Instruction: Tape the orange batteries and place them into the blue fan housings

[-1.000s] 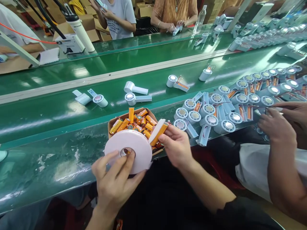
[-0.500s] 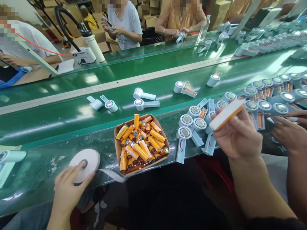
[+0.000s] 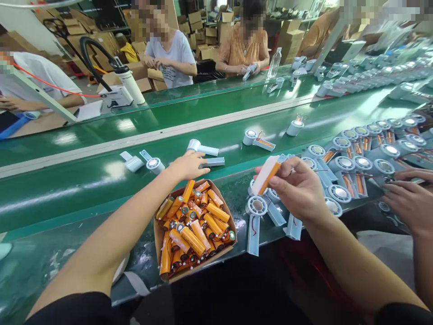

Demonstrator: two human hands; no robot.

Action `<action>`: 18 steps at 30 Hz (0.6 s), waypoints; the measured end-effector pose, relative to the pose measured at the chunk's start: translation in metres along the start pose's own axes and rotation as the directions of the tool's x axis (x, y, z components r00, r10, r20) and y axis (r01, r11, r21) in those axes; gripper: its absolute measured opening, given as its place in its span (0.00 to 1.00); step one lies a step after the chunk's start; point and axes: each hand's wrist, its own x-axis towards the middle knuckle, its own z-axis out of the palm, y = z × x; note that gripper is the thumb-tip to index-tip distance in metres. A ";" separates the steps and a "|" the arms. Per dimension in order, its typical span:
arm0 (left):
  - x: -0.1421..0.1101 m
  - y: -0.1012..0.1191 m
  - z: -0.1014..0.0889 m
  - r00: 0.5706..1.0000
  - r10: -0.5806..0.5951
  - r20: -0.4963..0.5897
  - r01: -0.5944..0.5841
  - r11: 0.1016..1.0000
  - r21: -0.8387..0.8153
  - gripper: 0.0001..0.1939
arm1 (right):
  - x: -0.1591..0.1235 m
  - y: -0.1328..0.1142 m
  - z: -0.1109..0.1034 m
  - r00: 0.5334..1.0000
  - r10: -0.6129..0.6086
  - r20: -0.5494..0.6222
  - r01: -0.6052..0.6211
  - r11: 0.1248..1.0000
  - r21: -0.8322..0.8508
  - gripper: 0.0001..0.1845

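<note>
My right hand (image 3: pixel 299 187) pinches an orange battery (image 3: pixel 274 175) with a white adhesive strip along its side, above light-blue handheld fan housings (image 3: pixel 257 205) at the bench edge. My left hand (image 3: pixel 191 166) is stretched out over the green belt, fingers apart. Under and beside its fingers lie two fan housings, one with its handle (image 3: pixel 209 150) pointing right, the other with an open handle (image 3: pixel 215 161) and its head covered by my hand. Below my left wrist stands a cardboard box (image 3: pixel 233 246) full of orange batteries (image 3: pixel 194 241). My left forearm mostly hides the tape roll (image 3: pixel 121 269); its loose tail (image 3: pixel 137 283) shows.
More housings lie on the belt (image 3: pixel 84 180), including one at the left (image 3: pixel 154 164). Many assembled rows (image 3: pixel 361 162) crowd the right side, where a co-worker's hands (image 3: pixel 407 198) work close by. Across the belt, several people sit near a clear bottle (image 3: pixel 274 64).
My left hand has left the tape roll and reached forward and right to the housings on the belt. My right hand, still holding the battery, has shifted left and tilted it.
</note>
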 end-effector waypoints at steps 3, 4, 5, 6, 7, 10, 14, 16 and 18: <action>0.029 0.007 0.006 0.998 0.016 0.066 -0.018 0.999 0.037 0.16 | 0.012 -0.005 0.005 0.999 0.014 0.038 -0.011 0.998 -0.057 0.24; 0.032 0.008 0.009 0.997 0.020 0.078 -0.024 0.999 0.044 0.16 | 0.018 -0.005 0.006 0.999 0.018 0.044 -0.015 0.997 -0.069 0.24; 0.034 0.009 0.011 0.996 0.026 0.088 -0.030 0.998 0.047 0.15 | 0.024 -0.004 0.006 0.999 0.018 0.048 -0.014 0.996 -0.084 0.24; 0.035 0.009 0.012 0.995 0.034 0.098 -0.038 0.998 0.042 0.15 | 0.031 -0.001 0.006 0.998 0.013 0.055 -0.007 0.994 -0.107 0.25; 0.035 0.009 0.012 0.993 0.044 0.107 -0.047 0.998 0.031 0.15 | 0.041 0.004 0.006 0.997 0.008 0.071 0.002 0.990 -0.142 0.26; 0.038 0.007 0.008 0.989 0.072 0.128 -0.070 0.997 -0.021 0.14 | 0.073 0.033 0.007 0.986 0.017 0.163 0.031 0.957 -0.288 0.24; 0.041 0.005 0.001 0.991 0.070 0.117 -0.062 0.995 -0.073 0.17 | 0.110 0.077 0.012 0.960 0.126 0.249 0.024 0.852 -0.522 0.17; 0.043 0.007 0.001 0.993 0.051 0.104 -0.043 0.996 -0.084 0.17 | 0.121 0.088 0.015 0.930 0.208 0.303 0.069 0.711 -0.700 0.16; 0.045 0.011 0.001 0.995 0.031 0.094 -0.022 0.996 -0.091 0.18 | 0.127 0.091 0.018 0.881 0.290 0.375 0.184 0.519 -0.835 0.16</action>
